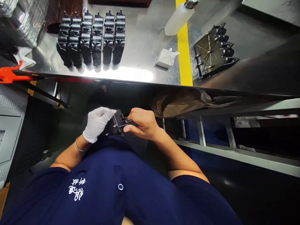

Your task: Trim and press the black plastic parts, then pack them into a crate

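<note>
Close to my body, below the bench edge, I hold a black molded plastic part [118, 120] with ribs and small metal-looking pins. My left hand [98, 122], in a white glove, is closed on its left side, with thumb and fingers at the upper edge. My right hand [143, 123] is bare and closed on the part's right end, the thumb along the near side and the fingers curled over the far side. The left side of the part is partly hidden by the glove, and its lower edge is dark against my clothing.
On the metal bench [140, 56] several black molded parts [91, 39] stand in a row. A white spray bottle [179, 18], a folded white cloth or tissue [167, 58] and yellow tape [184, 56] lie right of them. Another black part [213, 51] lies farther right; an orange air gun [11, 74] hangs left.
</note>
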The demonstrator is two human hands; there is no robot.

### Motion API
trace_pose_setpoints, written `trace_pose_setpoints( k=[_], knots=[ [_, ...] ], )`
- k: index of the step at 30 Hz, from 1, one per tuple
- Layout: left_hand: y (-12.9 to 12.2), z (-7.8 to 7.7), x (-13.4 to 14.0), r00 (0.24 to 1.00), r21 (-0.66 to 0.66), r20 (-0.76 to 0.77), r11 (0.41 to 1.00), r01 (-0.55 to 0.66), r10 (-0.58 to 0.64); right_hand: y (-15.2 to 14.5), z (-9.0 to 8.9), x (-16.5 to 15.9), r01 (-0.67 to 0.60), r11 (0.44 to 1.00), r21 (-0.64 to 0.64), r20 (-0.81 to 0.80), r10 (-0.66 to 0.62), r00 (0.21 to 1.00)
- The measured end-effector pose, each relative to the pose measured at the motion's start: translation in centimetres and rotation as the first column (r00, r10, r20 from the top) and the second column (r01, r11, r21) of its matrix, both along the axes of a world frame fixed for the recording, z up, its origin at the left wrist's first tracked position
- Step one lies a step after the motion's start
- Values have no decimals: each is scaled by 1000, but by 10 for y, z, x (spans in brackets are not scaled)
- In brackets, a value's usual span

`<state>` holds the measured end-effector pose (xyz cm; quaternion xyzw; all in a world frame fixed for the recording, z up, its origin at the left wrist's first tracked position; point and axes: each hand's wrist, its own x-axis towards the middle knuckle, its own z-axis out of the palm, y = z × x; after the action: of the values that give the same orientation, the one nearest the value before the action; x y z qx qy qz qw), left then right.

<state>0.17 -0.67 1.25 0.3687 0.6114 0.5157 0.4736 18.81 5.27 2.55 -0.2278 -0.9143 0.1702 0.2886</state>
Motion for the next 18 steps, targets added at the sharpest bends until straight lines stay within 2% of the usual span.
trace_pose_setpoints(
  k=[3,9,11,13,16,18],
  knots=[
    [1,3,1,1000,-22,7,1000,-1,1,0,-1,0,49,999,22,-3,-49,999],
    [2,2,3,1000,-54,13,998,-8,9,0,1,1,69,996,64,82,-74,994],
    [1,2,3,1000,-62,18,998,-6,7,0,2,2,44,999,-27,130,-40,991],
    [2,1,3,1000,-67,27,998,2,0,2,2,3,-42,982,-182,153,70,986],
    [4,0,3,999,-70,36,997,-10,12,2,2,6,-213,900,-381,42,247,968],
    [8,-1,3,998,-82,54,996,-30,34,1,2,5,-194,887,-419,-55,189,980]
  ],
)
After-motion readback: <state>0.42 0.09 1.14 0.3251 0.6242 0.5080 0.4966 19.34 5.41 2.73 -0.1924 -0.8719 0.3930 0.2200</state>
